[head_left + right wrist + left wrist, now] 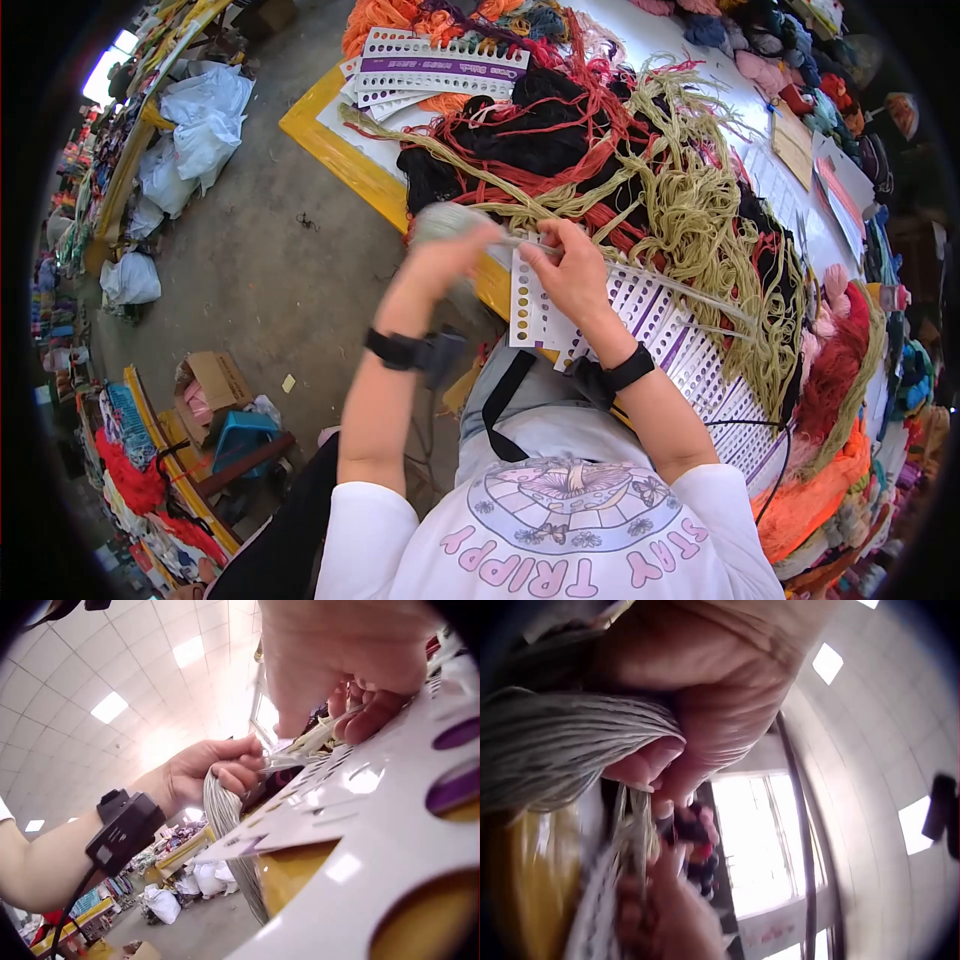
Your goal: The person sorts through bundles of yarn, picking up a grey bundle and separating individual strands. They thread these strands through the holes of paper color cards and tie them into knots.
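Note:
A pale grey-green skein of thread [452, 224] hangs from my left hand [448, 262], whose fingers curl round it over the table's yellow edge. In the left wrist view the strands [570, 742] loop over the fingers and drop down. My right hand [572, 275] pinches the strands a short way to the right, thumb against fingers, as the right wrist view also shows. From there a length of thread [690, 292] trails right across punched white cards [640, 310]. The left hand is blurred in the head view.
A tangled heap of olive thread [680, 190], with black yarn [520, 135] and red strands, covers much of the table. Purple-printed punched cards [440, 65] lie at the far side. White bags [200, 120] and a blue bin [245, 442] stand left across the floor. Orange yarn [815, 495] lies at right.

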Tool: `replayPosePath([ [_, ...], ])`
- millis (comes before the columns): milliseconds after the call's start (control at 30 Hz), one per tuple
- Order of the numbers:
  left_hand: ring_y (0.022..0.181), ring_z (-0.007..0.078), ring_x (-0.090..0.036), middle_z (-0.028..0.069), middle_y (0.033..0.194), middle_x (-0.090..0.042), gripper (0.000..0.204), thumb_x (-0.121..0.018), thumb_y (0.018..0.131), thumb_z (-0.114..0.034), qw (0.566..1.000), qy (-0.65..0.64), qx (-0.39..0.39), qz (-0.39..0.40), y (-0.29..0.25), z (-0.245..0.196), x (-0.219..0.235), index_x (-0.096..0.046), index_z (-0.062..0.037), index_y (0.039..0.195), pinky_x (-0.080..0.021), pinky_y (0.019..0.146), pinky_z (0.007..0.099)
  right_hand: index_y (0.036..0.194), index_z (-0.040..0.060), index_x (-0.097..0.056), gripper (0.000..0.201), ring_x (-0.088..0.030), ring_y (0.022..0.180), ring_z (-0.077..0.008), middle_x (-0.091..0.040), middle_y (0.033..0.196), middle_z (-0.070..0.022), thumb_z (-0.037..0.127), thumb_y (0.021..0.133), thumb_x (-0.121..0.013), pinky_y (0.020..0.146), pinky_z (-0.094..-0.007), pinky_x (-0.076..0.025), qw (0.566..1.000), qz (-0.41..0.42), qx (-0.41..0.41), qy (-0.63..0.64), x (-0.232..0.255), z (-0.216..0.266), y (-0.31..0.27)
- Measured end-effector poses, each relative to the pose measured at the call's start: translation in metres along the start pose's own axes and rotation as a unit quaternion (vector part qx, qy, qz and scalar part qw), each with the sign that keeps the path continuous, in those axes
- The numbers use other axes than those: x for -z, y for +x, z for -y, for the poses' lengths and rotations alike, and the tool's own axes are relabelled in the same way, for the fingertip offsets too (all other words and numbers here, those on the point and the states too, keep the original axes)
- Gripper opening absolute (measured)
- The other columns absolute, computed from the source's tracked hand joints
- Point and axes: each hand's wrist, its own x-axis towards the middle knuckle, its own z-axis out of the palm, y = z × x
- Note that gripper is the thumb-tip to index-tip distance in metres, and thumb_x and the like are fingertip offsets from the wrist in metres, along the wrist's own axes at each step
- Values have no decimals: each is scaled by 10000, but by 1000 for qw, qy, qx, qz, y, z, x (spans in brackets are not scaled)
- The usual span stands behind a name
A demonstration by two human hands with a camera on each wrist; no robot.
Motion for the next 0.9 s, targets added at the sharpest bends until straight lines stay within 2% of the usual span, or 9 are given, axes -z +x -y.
replayPosePath([
  [33,615,80,-481,1,699,-526,261,-569,816,-320,961,-233,-147,-5,13,19,26,-609,-71,886,-391,551,233,1019,61,-535,401,-523,605,-167,-530,779,-56,248,698,-685,572,-283,-434,999,-7,22,-37,1,4,-2],
  [133,445,41,-340,-40,577,-383,171,-511,843,-158,863,-479,-145,66,33,37,141,-422,-121,703,-300,409,169,1213,111,-443,722,-544,614,-148,-526,894,-35,268,585,-762,596,-288,-458,993,19,29,-114,2,6,-2],
  [200,427,49,-306,-42,574,-358,155,-478,862,-148,840,-518,-160,4,29,48,188,-420,-107,725,-306,421,182,1203,111,-451,705,-554,654,-161,-527,900,-39,260,586,-757,620,-300,-458,990,20,28,-134,1,8,-2],
  [267,553,106,-502,31,724,-507,131,-465,881,-178,795,-529,-266,128,48,84,255,-470,-59,826,-395,488,216,1200,123,-442,692,-555,822,-234,-515,995,-65,278,596,-742,696,-358,-452,989,42,9,-141,3,9,-1],
  [367,916,211,-581,160,1071,-534,270,-442,897,-250,850,-423,-254,-187,-8,43,247,-485,-5,1002,-477,651,318,1198,134,-437,679,-551,916,-274,-508,1045,-80,283,604,-731,743,-396,-446,987,61,-14,-146,5,12,-1],
  [467,1195,265,-402,178,1291,-394,388,-374,921,-274,874,-395,-232,-162,-37,37,293,-409,17,1175,-411,877,443,1189,129,-446,655,-555,917,-254,-513,1033,-72,262,611,-723,745,-375,-452,986,54,0,-155,3,11,-1],
  [667,1154,271,-444,201,1263,-415,457,-329,928,-276,802,-461,-341,-166,-126,-12,301,-341,66,1231,-285,986,491,1133,99,-511,558,-564,730,-195,-532,907,-48,195,618,-704,657,-318,-452,993,30,44,-108,0,5,-4],
  [767,1140,246,-454,159,1259,-436,454,-362,921,-248,775,-439,-423,165,-134,2,358,-290,38,1266,-301,986,468,1126,101,-522,540,-544,653,-170,-526,882,-38,184,623,-699,628,-294,-451,992,38,36,-114,-1,6,-5],
  [900,1125,274,-445,152,1190,-497,400,-390,910,-169,753,-450,-428,219,-155,2,375,-328,49,1240,-313,983,445,1067,76,-563,440,-533,631,-141,-544,840,-39,140,650,-690,609,-269,-447,997,30,52,-58,0,3,-3],
])
